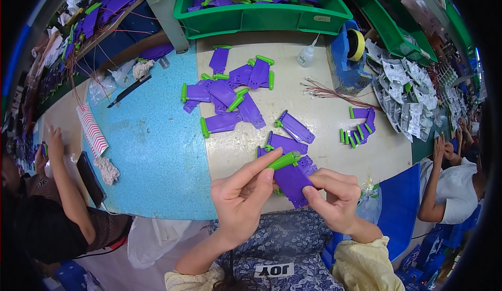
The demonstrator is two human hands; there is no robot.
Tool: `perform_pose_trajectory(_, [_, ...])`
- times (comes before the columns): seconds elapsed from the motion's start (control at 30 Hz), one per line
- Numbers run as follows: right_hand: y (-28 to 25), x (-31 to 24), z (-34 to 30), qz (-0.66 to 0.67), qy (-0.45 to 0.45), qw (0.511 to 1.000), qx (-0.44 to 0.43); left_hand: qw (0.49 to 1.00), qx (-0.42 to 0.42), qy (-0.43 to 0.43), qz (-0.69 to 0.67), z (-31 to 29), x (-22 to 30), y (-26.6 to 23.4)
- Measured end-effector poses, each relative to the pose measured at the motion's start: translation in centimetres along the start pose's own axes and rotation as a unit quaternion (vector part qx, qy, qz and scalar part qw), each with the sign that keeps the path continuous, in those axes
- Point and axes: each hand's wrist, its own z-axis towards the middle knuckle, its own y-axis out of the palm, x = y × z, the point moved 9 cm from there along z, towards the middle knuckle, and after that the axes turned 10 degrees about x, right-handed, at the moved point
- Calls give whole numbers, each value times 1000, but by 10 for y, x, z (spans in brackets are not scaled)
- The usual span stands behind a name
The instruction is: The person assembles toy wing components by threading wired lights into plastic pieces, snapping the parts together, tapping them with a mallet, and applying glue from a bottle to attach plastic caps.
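Between my two hands, just above the table's near edge, is a flat purple plastic piece [293, 183] with a green tip [286, 160] along one end. My left hand [243, 194] pinches the green end between thumb and fingers. With thumb and fingers, my right hand [333, 196] grips the purple piece's right edge. Right behind my hands lie more purple pieces [287, 143], partly hidden by what I hold. Farther off, a loose pile of purple pieces with green ends [222, 93] spreads over the cream tabletop.
A green bin [261, 20] of purple pieces stands at the back. A small glue bottle [306, 55], blue tape dispenser [345, 55], red wires [340, 93] and white plastic parts [400, 89] lie right of centre. Co-workers sit at both sides. A blue mat [151, 134] covers the left.
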Motion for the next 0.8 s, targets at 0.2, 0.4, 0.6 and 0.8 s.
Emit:
perform_pose_trajectory(0.2, [-1,15,-6,118,121,985,27,998,0,5,-64,-4,5,1])
perform_pose_trajectory(0.4, [-3,-6,-7,-5,-4,1000,7,1000,-6,25,-14,-7,9,-3])
perform_pose_trajectory(0.6, [8,0,-13,99,94,990,23,996,-19,-23,-87,-13,5,8])
perform_pose_trajectory(0.8, [-20,-11,0,4,-29,996,79,975,-92,-178,-95,-27,-16,14])
